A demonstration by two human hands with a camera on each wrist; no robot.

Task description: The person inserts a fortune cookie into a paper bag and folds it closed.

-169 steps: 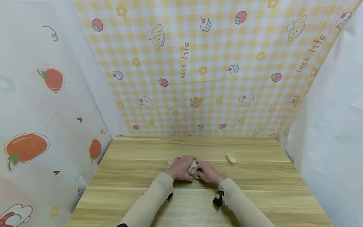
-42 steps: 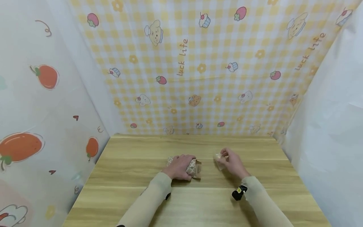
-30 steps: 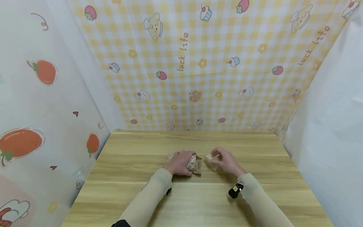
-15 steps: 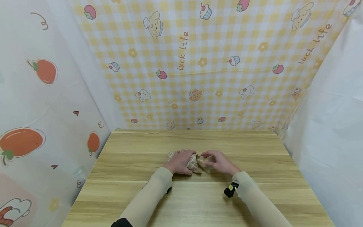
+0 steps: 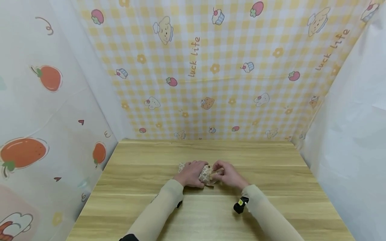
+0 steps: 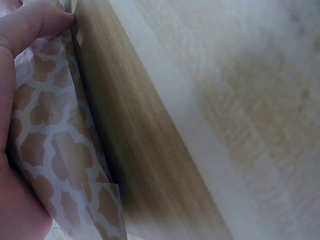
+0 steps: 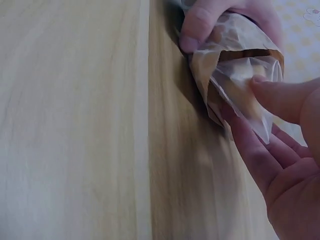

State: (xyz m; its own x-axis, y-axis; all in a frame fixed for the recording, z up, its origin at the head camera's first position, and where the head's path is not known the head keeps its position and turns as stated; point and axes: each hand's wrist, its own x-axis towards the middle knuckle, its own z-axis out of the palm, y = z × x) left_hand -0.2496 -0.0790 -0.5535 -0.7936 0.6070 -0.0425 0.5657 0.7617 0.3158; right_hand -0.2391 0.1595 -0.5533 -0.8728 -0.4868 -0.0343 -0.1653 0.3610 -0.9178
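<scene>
A brown paper bag [image 5: 205, 175] with a white lattice pattern lies on its side on the wooden table. My left hand [image 5: 192, 174] grips it from above, the thumb [image 6: 37, 22] along its near side in the left wrist view. The bag's mouth faces right and gapes. At that mouth my right hand [image 5: 229, 174] pinches a small clear plastic packet [image 7: 240, 95] between thumb and fingers. Something pale yellow shows inside the packet. In the right wrist view the packet's far end is within the bag's opening, and the fingertips are right at the paper rim.
The wooden tabletop [image 5: 144, 207] extends around both hands. A yellow checked cloth [image 5: 217, 90] with cartoon prints hangs behind its back edge. White sheeting stands on the left [image 5: 60, 117] and the right [image 5: 346, 134].
Both hands were on the bag earlier while the packet lay at the right. My right hand has since picked up the packet and brought it left into the bag's mouth. The left hand stays put.
</scene>
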